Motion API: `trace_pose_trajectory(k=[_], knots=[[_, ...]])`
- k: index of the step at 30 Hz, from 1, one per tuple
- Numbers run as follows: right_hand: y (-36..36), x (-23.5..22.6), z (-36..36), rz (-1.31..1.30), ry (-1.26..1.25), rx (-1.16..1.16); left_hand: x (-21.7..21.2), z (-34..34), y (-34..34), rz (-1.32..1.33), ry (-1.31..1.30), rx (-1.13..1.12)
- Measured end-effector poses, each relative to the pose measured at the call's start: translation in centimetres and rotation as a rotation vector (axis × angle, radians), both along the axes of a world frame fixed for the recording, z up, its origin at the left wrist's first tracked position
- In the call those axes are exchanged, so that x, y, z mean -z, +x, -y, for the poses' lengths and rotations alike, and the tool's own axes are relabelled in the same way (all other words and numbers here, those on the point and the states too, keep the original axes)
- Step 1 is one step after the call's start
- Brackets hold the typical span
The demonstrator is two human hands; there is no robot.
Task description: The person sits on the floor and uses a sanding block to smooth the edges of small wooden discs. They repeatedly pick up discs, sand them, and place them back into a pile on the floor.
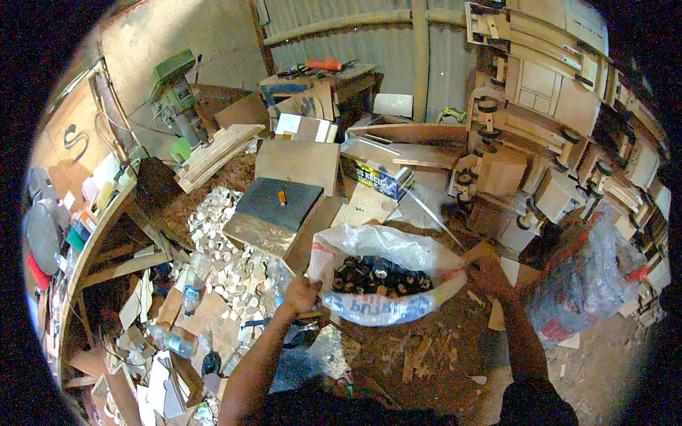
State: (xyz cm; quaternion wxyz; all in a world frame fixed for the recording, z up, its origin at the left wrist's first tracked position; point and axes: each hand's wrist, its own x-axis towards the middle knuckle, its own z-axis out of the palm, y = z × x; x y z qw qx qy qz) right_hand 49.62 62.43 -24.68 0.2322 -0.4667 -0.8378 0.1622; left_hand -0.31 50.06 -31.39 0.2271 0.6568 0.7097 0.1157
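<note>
Item: woven plastic sack (pixel 387 309), white with blue print and a thin clear liner, held open at the centre of the view above the wood-chip floor (pixel 433 355). Left hand (pixel 300 295) closed in a fist on the sack's near-left rim; right hand (pixel 490 273) closed on the far-right rim, so the mouth is stretched wide between them. Contents: a heap of small round black wheels (pixel 380 277) with pale hubs, hard and smooth by the look, loose enough to roll and shift. Handling, as judged: the sack itself is soft, limp and somewhat slippery, with no stiffness of its own; the load probably makes it bottom-heavy and saggy, so the rim bunched firmly in each fist is the sound place to take hold, with support under the belly if lifted. Surroundings: a flat wooden board (pixel 273 209) with a dark, matt painted top lies beyond the sack, a small orange piece on it; a scatter of pale wooden offcuts (pixel 224 241), blocky and rough-sawn, to the left; a clear plastic bottle (pixel 190 298) lying near them; a blue and yellow tin (pixel 376 177) behind; stacked raw-wood toy trucks (pixel 526 142) with black wheels fitted, at the right; a second bulging clear plastic bag (pixel 590 284) at far right; a green drill press (pixel 170 89) on the rear-left surface against a corrugated metal wall (pixel 355 42).
</note>
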Motion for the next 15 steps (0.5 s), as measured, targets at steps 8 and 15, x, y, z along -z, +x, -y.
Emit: trace_pose_trajectory(k=[8,15], knots=[[-0.2,2.4,-3.8,0.218,0.130,0.204,-2.3,0.6,1.8,0.305,0.096,-0.261],[1.0,1.1,-3.5,0.260,0.052,-0.013,-8.0,2.0,3.0,0.336,0.039,-0.210]])
